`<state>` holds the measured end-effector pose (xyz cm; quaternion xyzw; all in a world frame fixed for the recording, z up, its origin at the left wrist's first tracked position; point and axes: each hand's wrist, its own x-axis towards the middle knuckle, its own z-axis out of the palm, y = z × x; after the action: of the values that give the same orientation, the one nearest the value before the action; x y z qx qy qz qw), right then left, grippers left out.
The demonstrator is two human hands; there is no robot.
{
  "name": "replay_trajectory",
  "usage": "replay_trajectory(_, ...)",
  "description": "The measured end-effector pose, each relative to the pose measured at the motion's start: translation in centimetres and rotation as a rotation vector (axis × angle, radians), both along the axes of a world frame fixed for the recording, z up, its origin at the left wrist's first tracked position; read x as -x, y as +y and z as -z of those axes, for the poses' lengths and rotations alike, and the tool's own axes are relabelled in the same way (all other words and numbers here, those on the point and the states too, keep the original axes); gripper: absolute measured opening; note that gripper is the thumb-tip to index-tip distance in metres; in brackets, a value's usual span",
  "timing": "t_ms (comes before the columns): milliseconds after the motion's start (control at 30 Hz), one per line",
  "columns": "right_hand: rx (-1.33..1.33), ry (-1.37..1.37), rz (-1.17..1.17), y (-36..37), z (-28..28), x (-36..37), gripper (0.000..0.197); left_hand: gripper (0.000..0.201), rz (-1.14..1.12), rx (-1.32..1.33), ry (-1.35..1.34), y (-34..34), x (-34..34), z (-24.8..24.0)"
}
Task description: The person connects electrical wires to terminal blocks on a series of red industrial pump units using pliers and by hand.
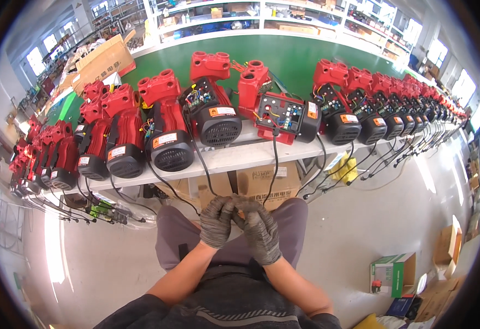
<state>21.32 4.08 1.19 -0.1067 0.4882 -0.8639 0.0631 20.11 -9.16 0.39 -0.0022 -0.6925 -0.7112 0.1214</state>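
Note:
My left hand (217, 222) and my right hand (261, 234), both in grey work gloves, meet above my lap, just below the bench's front edge. Their fingers are closed and pressed together at the tips. Whatever they pinch, if anything, is too small or hidden to name. Beyond them on the bench lies a red pump (262, 93) with a black motor end, its control box uncovered so that a circuit board (288, 116) and wires show. Left of it stands another red pump (211, 64) with its board exposed. Black power cables (275, 164) hang from the pumps past the bench edge.
Rows of similar red pumps (122, 137) line the white-edged bench (234, 155) to both sides. Cardboard boxes (262, 178) sit beneath it. An open carton (106, 60) stands at the far left, shelves (218, 22) behind. A green and white box (392, 274) lies on the right floor.

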Motion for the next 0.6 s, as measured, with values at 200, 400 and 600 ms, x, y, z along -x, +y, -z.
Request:
replay_trajectory(200,0.012,0.046,-0.11,0.9,-1.2,-0.2,0.039,0.044,0.177,-0.089,-0.083,-2.0,-0.5,0.6)
replay_trajectory(400,-0.014,-0.055,-0.214,1.2,0.4,1.0,0.04,0.051,-0.071,-0.083,-0.167,-2.3,3.1,3.4)
replay_trajectory(600,-0.23,-0.334,-0.338,2.9,-0.6,6.3,0.038,0.045,0.027,0.057,-0.282,-1.0,5.9,1.8)
